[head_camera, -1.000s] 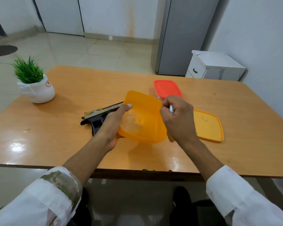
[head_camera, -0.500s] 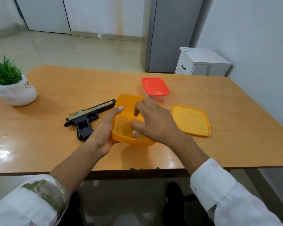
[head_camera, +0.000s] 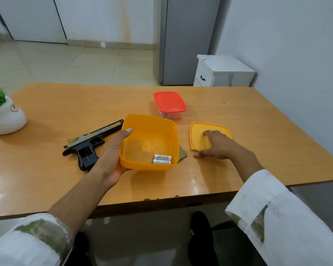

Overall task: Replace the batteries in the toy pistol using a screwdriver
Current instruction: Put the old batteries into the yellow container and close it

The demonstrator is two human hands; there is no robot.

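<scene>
In the open orange plastic tub point(head_camera: 150, 120): two white cylindrical batteries point(head_camera: 161, 159), side by side. Gripping its left wall with the left hand point(head_camera: 112, 156); resting the right hand point(head_camera: 217, 147), fingers spread, on the orange lid point(head_camera: 197, 131). Left of it, on the wooden table point(head_camera: 65, 104): black-and-gold toy pistol point(head_camera: 88, 144).

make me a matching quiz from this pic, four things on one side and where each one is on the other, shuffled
1 batteries
2 yellow lid
3 toy pistol
4 red-lidded container

A under the right hand
B beyond the yellow box, closed
C inside the yellow box
D flat on the table, left of the yellow box

Pairs: 1-C, 2-A, 3-D, 4-B
</scene>
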